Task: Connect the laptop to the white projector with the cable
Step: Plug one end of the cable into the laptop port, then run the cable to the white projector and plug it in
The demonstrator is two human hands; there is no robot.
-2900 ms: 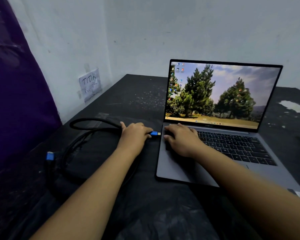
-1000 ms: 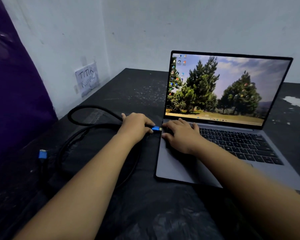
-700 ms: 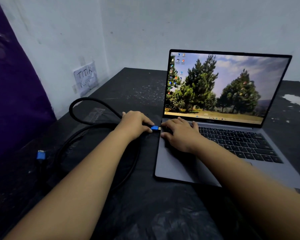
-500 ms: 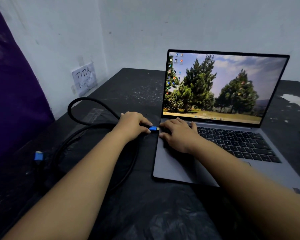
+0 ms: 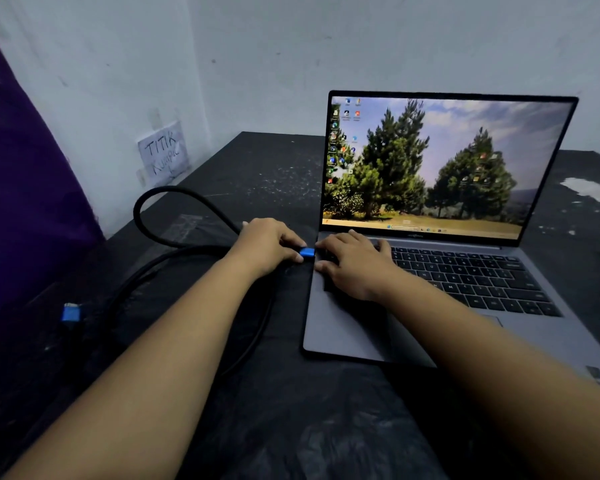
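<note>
On the bench (image 5: 264,174), near its left side, the left hand (image 5: 267,245) gripped the plug (image 5: 307,252) of the black cable (image 5: 174,195), fingers pinched round the plug's body w/ only the blue tip showing. That tip sat right at the laptop (image 5: 347,327)'s left edge, near the hinge end; can't tell if it was fully seated in the port or just touching. The right hand (image 5: 352,263) lay flat on the laptop deck at its back left corner, fingers spread over the left end of the keyboard (image 5: 471,278), palm down, not grasping anything.

Behind the left hand the cable rose in a loop toward the left wall, then ran back along the bench toward the near left corner. The other plug (image 5: 71,312), also blue, lay loose close to the bench's left edge, well apart from both hands. No projector in view.

Laptop was open, screen (image 5: 440,164) lit w/ a tree wallpaper and desktop icons down its left side. It stood toward the bench's right side, its base angled. A paper note (image 5: 163,152) w/ handwriting was taped to the left wall, just above the bench's far left area. A purple sheet (image 5: 21,188) covered the wall at far left. A white patch (image 5: 589,188) marked the bench near its right edge.
</note>
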